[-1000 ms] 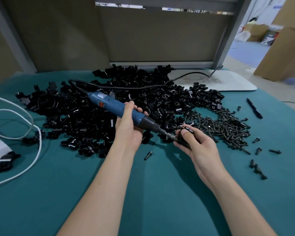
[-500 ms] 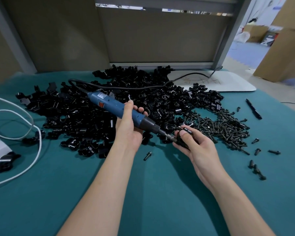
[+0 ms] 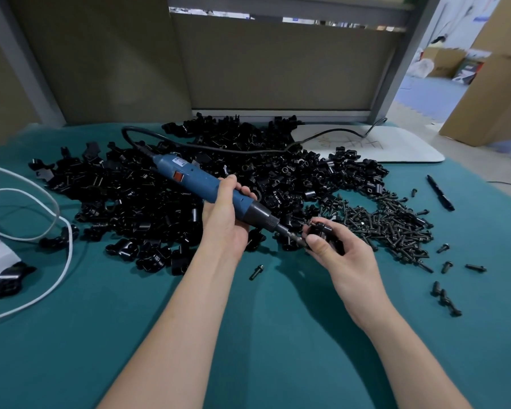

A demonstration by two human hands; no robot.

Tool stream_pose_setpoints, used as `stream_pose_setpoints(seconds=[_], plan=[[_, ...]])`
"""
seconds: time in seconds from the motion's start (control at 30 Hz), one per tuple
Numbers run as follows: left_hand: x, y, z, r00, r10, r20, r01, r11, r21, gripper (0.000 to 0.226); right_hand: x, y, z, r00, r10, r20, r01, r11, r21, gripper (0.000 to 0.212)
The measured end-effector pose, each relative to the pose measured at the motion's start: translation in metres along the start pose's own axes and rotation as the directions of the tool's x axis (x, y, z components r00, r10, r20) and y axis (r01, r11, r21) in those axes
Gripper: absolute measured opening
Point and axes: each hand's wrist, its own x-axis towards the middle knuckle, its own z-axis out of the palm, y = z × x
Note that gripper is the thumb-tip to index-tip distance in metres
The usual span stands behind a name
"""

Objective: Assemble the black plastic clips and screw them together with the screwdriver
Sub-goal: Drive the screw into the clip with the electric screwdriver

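L hand (image 3: 224, 222) is wrapped round the blue screwdriver (image 3: 207, 184), held tilted w/ its bit down-right against the clip (image 3: 326, 231). R hand (image 3: 341, 255) pinches that clip, thumb and fingers curled on it, just above the teal mat (image 3: 248, 335). Clip pile (image 3: 189, 184) lies behind the hands, screws (image 3: 393, 228) to the right; one loose screw (image 3: 255, 273) sits near the L wrist.
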Motion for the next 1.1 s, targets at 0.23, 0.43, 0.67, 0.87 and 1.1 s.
stream_pose_setpoints(seconds=[0.23,0.43,0.67,0.87,1.1], plan=[[0.001,0.001,0.013,0.965,0.023,-0.263,-0.015,0.999,0.033,0.018,-0.012,-0.009,0.012,0.973,-0.229,-0.017,0.223,0.960,-0.168,0.027],[-0.001,0.011,0.016,0.950,0.012,-0.311,-0.001,0.999,0.037,0.015,-0.012,-0.010,0.018,0.965,-0.263,-0.009,0.257,0.951,-0.171,0.029],[0.003,0.029,0.015,0.941,0.061,-0.332,-0.058,0.998,0.021,0.017,-0.011,-0.013,0.003,0.966,-0.230,-0.123,0.215,0.969,-0.120,0.024],[0.002,0.034,0.016,0.953,0.005,-0.302,-0.021,0.999,-0.048,0.020,-0.014,-0.010,0.012,0.987,-0.155,0.038,0.159,0.971,-0.177,0.023],[0.000,0.024,0.016,0.953,0.010,-0.302,-0.012,1.000,-0.004,0.016,-0.013,-0.010,0.011,0.992,-0.115,0.045,0.122,0.973,-0.196,0.025]])
